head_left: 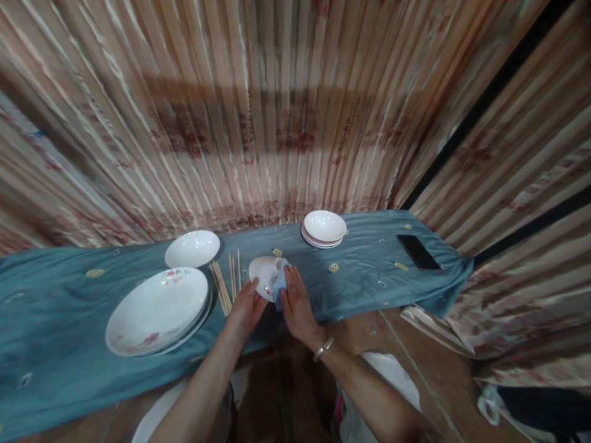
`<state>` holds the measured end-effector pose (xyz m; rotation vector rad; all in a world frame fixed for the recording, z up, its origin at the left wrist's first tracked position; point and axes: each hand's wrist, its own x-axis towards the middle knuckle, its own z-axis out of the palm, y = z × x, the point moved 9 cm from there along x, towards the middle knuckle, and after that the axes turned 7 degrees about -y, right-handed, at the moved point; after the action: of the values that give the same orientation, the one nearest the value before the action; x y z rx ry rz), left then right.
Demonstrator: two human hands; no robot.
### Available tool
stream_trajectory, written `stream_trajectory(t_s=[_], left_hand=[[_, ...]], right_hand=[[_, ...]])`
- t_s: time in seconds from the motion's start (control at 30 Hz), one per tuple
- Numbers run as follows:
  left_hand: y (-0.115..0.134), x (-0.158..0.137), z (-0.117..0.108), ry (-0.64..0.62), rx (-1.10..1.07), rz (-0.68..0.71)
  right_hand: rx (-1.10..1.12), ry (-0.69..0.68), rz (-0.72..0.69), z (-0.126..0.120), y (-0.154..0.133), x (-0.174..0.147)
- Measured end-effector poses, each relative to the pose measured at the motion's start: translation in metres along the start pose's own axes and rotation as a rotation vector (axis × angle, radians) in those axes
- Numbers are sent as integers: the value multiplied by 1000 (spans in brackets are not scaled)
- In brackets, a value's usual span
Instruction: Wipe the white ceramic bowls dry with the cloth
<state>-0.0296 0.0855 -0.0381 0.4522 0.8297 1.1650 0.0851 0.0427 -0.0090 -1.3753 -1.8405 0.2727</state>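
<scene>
A small white bowl (259, 271) with a flower print is held tilted above the front of the table. My left hand (249, 304) grips its lower left rim, thumb on the near side. A light blue cloth (279, 284) lies bunched against the bowl's right side, pressed there by the fingers of my right hand (298, 304). Just left of the bowl, several wooden chopsticks (221, 288) lie on the tablecloth. Part of the bowl is hidden behind the cloth and fingers.
Large floral oval plates (157, 314) are stacked at left, with a white bowl (192, 248) behind them. Several small bowls (324, 226) stand nested at the back. A black phone (418, 252) lies right on the blue-green tablecloth (360, 289). Curtains (277, 123) hang behind.
</scene>
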Motion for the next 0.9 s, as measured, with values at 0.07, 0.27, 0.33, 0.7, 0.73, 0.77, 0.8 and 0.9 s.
stream_trajectory(t_s=[0.07, 0.27, 0.33, 0.7, 0.73, 0.77, 0.8, 0.9], left_hand=[[2, -2, 6, -44, 20, 20], [2, -4, 19, -204, 76, 78], [1, -3, 19, -206, 82, 74], [4, 2, 11, -120, 42, 74], [4, 3, 11, -110, 42, 73], [4, 3, 11, -105, 42, 75], [3, 3, 11, -106, 46, 77], [3, 2, 15, -128, 64, 96]], right_hand=[[-8, -10, -48, -7, -4, 4], [-10, 5, -41, -22, 1, 12], [-27, 17, -27, -24, 4, 13], [-13, 10, -10, -36, 3, 6], [-6, 1, -20, -36, 1, 4], [-3, -7, -36, -34, -2, 1], [-5, -15, -55, -32, -5, -2], [-55, -17, -120, -26, -14, -6]])
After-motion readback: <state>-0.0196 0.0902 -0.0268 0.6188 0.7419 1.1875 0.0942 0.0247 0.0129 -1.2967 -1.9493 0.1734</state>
